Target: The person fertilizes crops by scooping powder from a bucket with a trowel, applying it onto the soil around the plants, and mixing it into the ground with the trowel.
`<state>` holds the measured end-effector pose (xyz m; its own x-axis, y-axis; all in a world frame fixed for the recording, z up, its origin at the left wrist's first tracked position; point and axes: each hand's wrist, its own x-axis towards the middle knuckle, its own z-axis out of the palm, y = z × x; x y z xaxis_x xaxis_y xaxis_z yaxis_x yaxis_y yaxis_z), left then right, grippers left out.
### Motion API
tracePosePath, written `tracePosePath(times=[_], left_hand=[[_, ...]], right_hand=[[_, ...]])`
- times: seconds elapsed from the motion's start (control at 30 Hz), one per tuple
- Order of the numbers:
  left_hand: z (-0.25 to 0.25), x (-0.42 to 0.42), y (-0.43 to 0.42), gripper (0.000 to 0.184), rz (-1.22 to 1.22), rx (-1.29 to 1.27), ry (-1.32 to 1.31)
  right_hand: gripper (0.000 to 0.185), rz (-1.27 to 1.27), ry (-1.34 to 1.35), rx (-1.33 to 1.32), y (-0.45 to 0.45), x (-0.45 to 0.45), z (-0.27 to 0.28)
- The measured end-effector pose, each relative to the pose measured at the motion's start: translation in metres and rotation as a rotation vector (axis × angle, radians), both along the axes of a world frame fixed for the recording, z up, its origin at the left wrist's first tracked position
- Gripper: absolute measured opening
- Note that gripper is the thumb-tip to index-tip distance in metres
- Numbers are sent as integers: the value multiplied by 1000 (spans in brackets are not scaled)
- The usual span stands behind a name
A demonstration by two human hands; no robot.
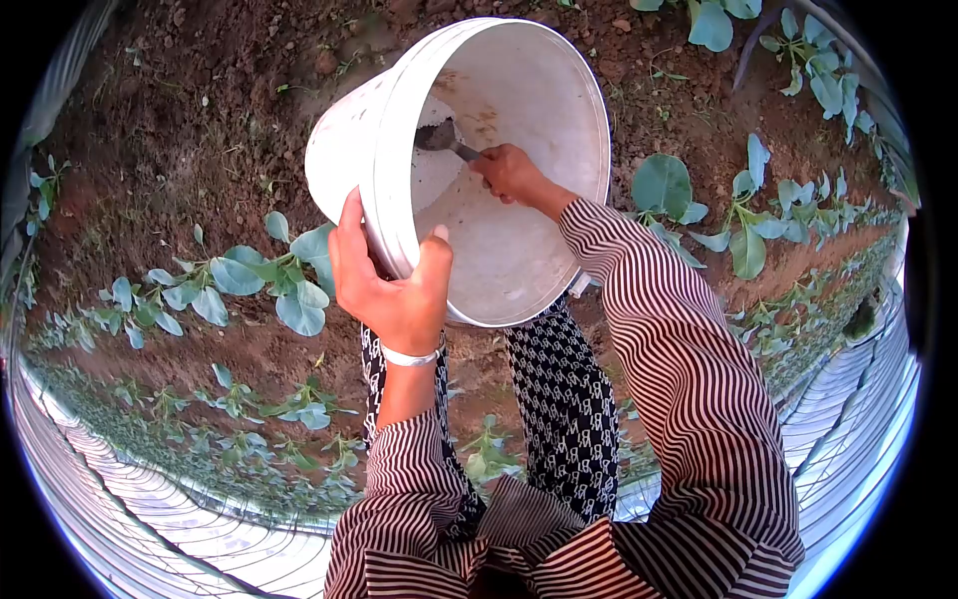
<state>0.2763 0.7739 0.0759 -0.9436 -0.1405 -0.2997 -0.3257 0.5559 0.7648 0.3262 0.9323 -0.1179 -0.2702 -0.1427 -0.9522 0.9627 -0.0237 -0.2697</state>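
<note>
Sleeves; tilted bucket opens rightward.

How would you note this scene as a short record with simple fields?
Left grip: clasping the bucket near its rim
Right grip: holding a small scoop by its handle
Bucket: white, tilted, open toward the camera
Scoop: head inside the bucket
Soil: brown
Plants: leafy, green, in rows
Sleeves: striped
Trousers: black-and-white pattern
</note>
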Motion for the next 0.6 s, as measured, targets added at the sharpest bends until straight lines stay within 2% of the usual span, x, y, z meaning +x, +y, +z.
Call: tracePosePath(times=[0.03, 0.13, 0.33, 0.43, 0.6], left_hand=[[-4, 1, -1, 64, -12, -25, 39], [-8, 3, 0, 65, -19, -66, 91], [-8, 2, 8, 65, 0, -69, 79], [-5, 0, 6, 62, -10, -80, 46], [-2, -4, 13, 58, 3, -76, 1]], right_hand=[[22, 122, 85, 62, 1, 5, 6], [25, 158, 153, 91, 17, 11, 37], [33, 153, 465, 170, 64, 28, 91], [38, 92, 451, 211, 88, 35, 126], [43, -149, 270, 184, 141, 38, 196]])
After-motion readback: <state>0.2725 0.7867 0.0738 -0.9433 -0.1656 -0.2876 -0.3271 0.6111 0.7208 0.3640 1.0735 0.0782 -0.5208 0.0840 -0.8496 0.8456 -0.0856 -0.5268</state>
